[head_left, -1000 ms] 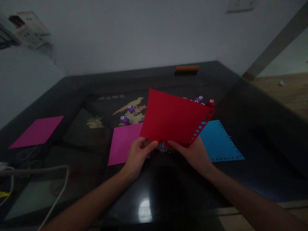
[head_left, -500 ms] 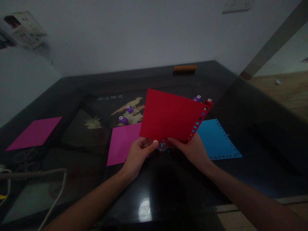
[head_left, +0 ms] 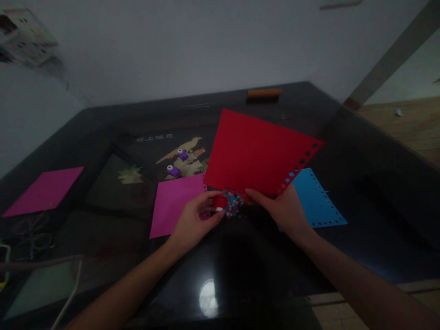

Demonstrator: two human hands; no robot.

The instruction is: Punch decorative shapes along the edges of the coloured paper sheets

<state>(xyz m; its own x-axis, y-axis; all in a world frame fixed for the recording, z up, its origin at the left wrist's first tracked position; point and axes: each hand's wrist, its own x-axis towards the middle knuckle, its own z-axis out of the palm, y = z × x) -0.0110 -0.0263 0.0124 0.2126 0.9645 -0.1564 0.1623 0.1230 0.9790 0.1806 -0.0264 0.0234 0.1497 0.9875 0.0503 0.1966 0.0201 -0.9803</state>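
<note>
My right hand (head_left: 290,211) grips a red sheet (head_left: 261,151) by its lower edge, thumb on top. Punched holes run along the sheet's right edge and part of its lower edge. My left hand (head_left: 195,217) is closed around a small red craft punch (head_left: 219,201) with a white top, just below the sheet's lower left and apart from it. Between the hands, a pile of tiny coloured paper cutouts (head_left: 234,204) lies on the dark table. A pink sheet (head_left: 172,201) is partly under my left hand, and a blue sheet (head_left: 316,201) with holes lies beside my right.
Two purple punches (head_left: 177,164) stand behind the pink sheet. Another pink sheet (head_left: 44,190) lies at the far left. An orange-brown bar (head_left: 264,93) rests near the back edge of the dark glossy table (head_left: 364,156). A pale cable (head_left: 74,288) crosses the front left.
The red sheet has risen and shifted right in my right hand. My left hand with the punch has come away from its lower edge. The punches behind its right corner are now hidden.
</note>
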